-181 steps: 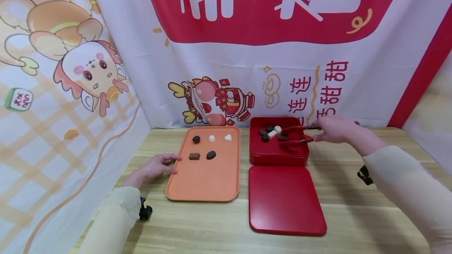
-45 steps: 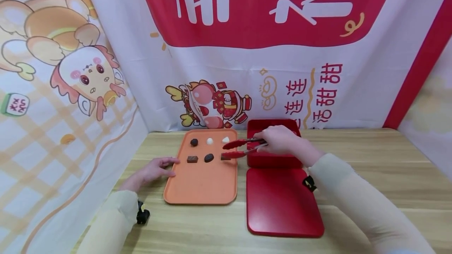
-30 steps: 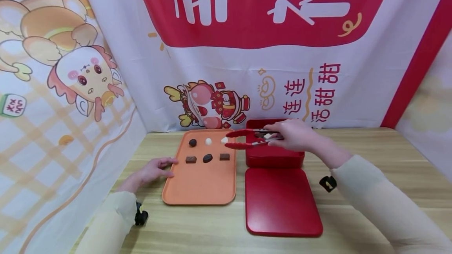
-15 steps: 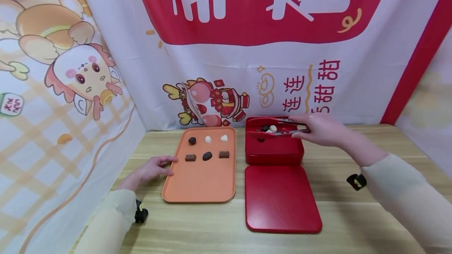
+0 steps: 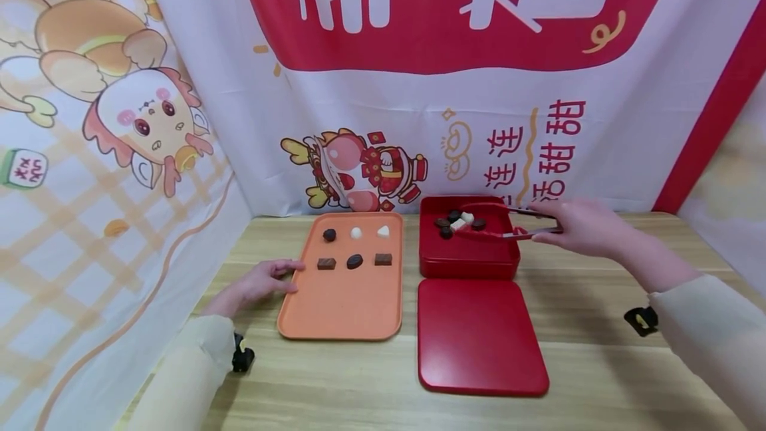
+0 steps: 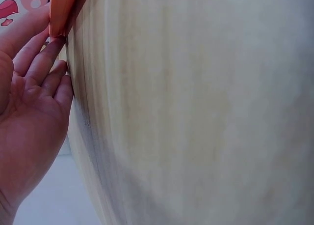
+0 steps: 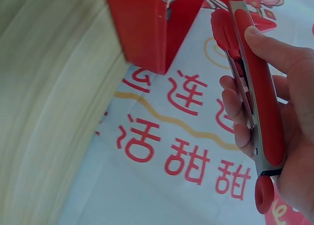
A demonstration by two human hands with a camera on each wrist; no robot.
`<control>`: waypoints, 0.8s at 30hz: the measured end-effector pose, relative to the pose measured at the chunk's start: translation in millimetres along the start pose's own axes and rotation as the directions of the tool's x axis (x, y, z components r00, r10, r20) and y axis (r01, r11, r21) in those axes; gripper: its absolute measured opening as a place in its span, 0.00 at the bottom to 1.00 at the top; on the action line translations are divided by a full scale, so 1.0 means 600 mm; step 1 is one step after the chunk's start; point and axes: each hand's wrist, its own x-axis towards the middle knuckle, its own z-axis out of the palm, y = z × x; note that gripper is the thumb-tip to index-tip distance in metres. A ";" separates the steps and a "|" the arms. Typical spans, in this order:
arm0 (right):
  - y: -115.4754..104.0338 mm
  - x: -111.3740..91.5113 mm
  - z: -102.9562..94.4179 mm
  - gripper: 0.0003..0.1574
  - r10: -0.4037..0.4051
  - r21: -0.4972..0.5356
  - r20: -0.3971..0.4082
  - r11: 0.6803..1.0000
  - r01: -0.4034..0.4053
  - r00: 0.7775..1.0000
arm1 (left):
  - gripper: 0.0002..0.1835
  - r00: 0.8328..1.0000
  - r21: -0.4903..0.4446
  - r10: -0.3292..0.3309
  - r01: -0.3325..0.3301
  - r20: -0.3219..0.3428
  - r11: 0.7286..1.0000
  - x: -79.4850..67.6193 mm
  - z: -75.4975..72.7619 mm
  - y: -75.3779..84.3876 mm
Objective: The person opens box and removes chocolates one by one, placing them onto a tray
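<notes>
My left hand (image 5: 263, 280) touches the left rim of the orange tray (image 5: 341, 314) with thumb and index finger; the left wrist view shows its fingers fairly straight at the tray's edge. On the tray, a dark ball, a white ball and a white triangular chocolate (image 5: 383, 231) form the back row. A brown rectangular chocolate (image 5: 326, 263), a dark oval one (image 5: 354, 261) and another brown rectangular one (image 5: 383, 259) lie in front. My right hand (image 5: 586, 228) grips red-tipped tongs (image 7: 260, 92), their arms spread inside the red box (image 5: 469, 266), around several dark and white chocolates (image 5: 458, 224).
A flat red lid (image 5: 479, 338) lies in front of the box on the wooden table (image 5: 335, 384). Behind them hangs a printed white cloth (image 5: 359, 105), close to the box and tray. Another printed cloth (image 5: 120, 231) stands along the left side.
A second brown rectangular chocolate now lies on the tray, at the right of the front row. The right hand has carried the tongs from the tray rightward into the box. The left hand stays put.
</notes>
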 end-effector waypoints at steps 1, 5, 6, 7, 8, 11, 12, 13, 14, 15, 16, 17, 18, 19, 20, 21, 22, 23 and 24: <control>0.001 0.001 0.004 0.38 -0.008 -0.006 0.002 1.000 0.008 1.000 | 0.30 1.000 -0.002 -0.003 0.003 0.000 1.000 0.000 0.000 -0.001; 0.003 0.009 0.023 0.41 -0.015 -0.014 0.029 1.000 0.015 0.999 | 0.31 1.000 -0.006 -0.006 0.007 0.007 1.000 0.000 0.001 -0.006; 0.003 0.011 0.027 0.41 -0.016 -0.017 0.036 1.000 0.017 0.999 | 0.31 1.000 -0.005 -0.006 0.006 0.009 1.000 0.000 0.001 -0.007; 0.003 0.014 0.031 0.41 -0.017 -0.016 0.040 1.000 0.018 0.999 | 0.30 1.000 -0.011 -0.013 0.014 0.006 1.000 0.001 0.001 -0.008; 0.003 0.017 0.035 0.41 -0.018 -0.017 0.042 1.000 0.019 0.999 | 0.30 1.000 -0.012 -0.015 0.016 0.005 1.000 0.001 0.001 -0.008; 0.002 0.028 0.044 0.40 -0.030 -0.028 0.037 0.999 0.031 0.999 | 0.30 1.000 -0.022 -0.024 0.024 -0.004 0.999 0.000 0.000 -0.009; 0.001 0.032 0.046 0.40 -0.033 -0.034 0.037 0.999 0.034 0.999 | 0.30 1.000 -0.022 -0.024 0.024 -0.007 0.999 0.000 0.000 -0.009; -0.001 0.036 0.049 0.39 -0.035 -0.042 0.038 0.998 0.036 0.999 | 0.30 1.000 -0.018 -0.020 0.020 -0.005 1.000 0.000 0.000 -0.009; -0.003 0.041 0.051 0.39 -0.036 -0.047 0.041 0.998 0.038 0.998 | 0.30 1.000 -0.016 -0.019 0.019 -0.007 1.000 0.000 0.000 -0.008; -0.004 0.045 0.053 0.39 -0.036 -0.052 0.047 0.998 0.038 0.998 | 0.30 1.000 -0.015 -0.016 0.016 -0.005 1.000 0.000 0.000 -0.008; -0.006 0.050 0.054 0.38 -0.035 -0.059 0.054 0.998 0.039 0.998 | 0.30 1.000 -0.011 -0.014 0.014 -0.005 1.000 0.000 -0.001 -0.008; -0.008 0.055 0.056 0.38 -0.032 -0.061 0.063 0.998 0.036 0.998 | 0.30 1.000 -0.010 -0.014 0.014 -0.005 1.000 0.000 -0.001 -0.007; -0.009 0.059 0.058 0.37 -0.032 -0.063 0.072 0.997 0.036 0.997 | 0.30 1.000 -0.012 -0.017 0.016 -0.007 1.000 0.000 0.000 -0.007; -0.010 0.063 0.059 0.37 -0.029 -0.061 0.080 0.998 0.034 0.996 | 0.30 1.000 -0.010 -0.012 0.012 -0.003 1.000 0.000 0.000 -0.006; -0.011 0.067 0.061 0.37 -0.023 -0.059 0.089 0.998 0.028 0.996 | 0.30 1.000 -0.012 -0.011 0.011 -0.004 1.000 0.000 0.000 -0.005; -0.011 0.070 0.062 0.36 -0.019 -0.060 0.095 0.998 0.024 0.995 | 0.30 1.000 -0.013 -0.007 0.007 -0.001 1.000 0.000 0.000 -0.003; -0.011 0.073 0.063 0.36 -0.013 -0.060 0.101 0.998 0.019 0.995 | 0.30 1.000 -0.017 -0.008 0.008 -0.005 1.000 0.000 0.000 -0.002; -0.011 0.074 0.063 0.36 -0.004 -0.060 0.106 0.998 0.011 0.994 | 0.30 1.000 -0.019 -0.007 0.007 -0.006 1.000 0.000 0.000 0.000; -0.010 0.076 0.064 0.36 0.001 -0.060 0.112 0.998 0.006 0.994 | 0.30 1.000 -0.017 -0.002 0.002 -0.005 1.000 0.000 0.000 0.001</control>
